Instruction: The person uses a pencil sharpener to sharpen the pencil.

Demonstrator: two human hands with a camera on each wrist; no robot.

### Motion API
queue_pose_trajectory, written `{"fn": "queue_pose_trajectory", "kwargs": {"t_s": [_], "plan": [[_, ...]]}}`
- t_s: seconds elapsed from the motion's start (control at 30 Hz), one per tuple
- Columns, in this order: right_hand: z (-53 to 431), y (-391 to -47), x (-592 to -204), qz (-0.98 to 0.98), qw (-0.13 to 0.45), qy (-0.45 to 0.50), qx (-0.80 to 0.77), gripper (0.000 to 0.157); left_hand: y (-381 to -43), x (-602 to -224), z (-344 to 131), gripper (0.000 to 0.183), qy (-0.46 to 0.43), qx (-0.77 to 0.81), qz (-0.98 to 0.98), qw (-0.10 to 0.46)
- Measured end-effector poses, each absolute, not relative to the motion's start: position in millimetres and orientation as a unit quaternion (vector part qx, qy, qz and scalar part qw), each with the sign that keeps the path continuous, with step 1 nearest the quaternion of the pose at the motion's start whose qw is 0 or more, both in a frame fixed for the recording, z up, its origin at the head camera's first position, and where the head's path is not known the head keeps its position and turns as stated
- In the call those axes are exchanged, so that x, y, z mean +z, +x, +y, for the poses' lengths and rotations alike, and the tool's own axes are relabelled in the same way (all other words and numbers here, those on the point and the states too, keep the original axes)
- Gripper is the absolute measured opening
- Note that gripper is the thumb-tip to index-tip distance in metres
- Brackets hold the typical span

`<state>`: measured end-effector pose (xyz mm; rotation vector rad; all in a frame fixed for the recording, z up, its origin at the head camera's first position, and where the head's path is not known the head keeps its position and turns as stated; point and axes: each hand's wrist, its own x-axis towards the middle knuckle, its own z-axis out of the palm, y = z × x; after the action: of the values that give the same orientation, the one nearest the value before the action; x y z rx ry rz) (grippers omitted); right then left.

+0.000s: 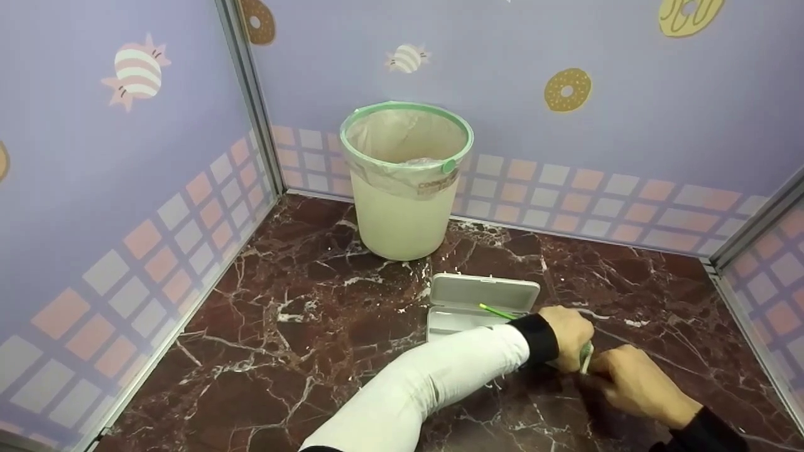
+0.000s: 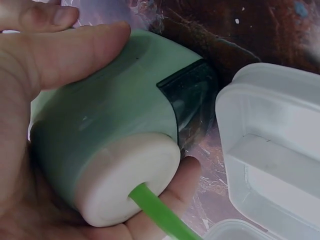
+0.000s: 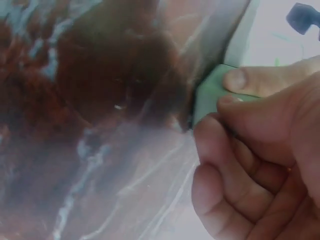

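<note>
My left hand (image 1: pixel 568 336) grips a green pencil sharpener (image 2: pixel 125 95) with a pale round end and a dark see-through part at its side. A green pencil (image 2: pixel 162 215) is stuck into the hole in that pale end; in the head view its far tip points left over the open white case. At the sharpener's other end, my right hand (image 1: pixel 641 383) has its fingers curled and pinches at a small whitish crank handle (image 1: pixel 586 363). In the right wrist view the thumb meets the fingers beside the green body, and the crank is mostly hidden behind them.
The white pencil case (image 1: pixel 483 292) lies with its lid raised, just left of the sharpener. Behind it a bin (image 1: pixel 402 220) with a green rim and a plastic liner stands against the patterned wall. White scraps dot the dark marble-patterned surface (image 1: pixel 251 376).
</note>
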<state>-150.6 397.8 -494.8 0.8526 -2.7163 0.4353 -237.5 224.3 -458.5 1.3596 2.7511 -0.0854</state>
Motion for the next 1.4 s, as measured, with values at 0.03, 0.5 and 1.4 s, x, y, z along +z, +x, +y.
{"fn": "queue_pose_trajectory", "kwargs": {"t_s": [0.03, 0.5, 1.4], "plan": [[398, -150, -493, -0.933, 0.13, 0.299, 0.155, 0.047, -238, -459, 224, 0.031, 0.441, -0.028, 0.896, 0.036], [398, -148, -473, -0.932, 0.121, 0.315, 0.135, 0.052, -239, -461, 231, 0.028, 0.436, -0.041, 0.898, 0.039], [416, -177, -442, -0.931, 0.178, 0.313, 0.065, 0.04, -242, -464, 233, 0.025, 0.43, -0.071, 0.9, 0.023]]}}
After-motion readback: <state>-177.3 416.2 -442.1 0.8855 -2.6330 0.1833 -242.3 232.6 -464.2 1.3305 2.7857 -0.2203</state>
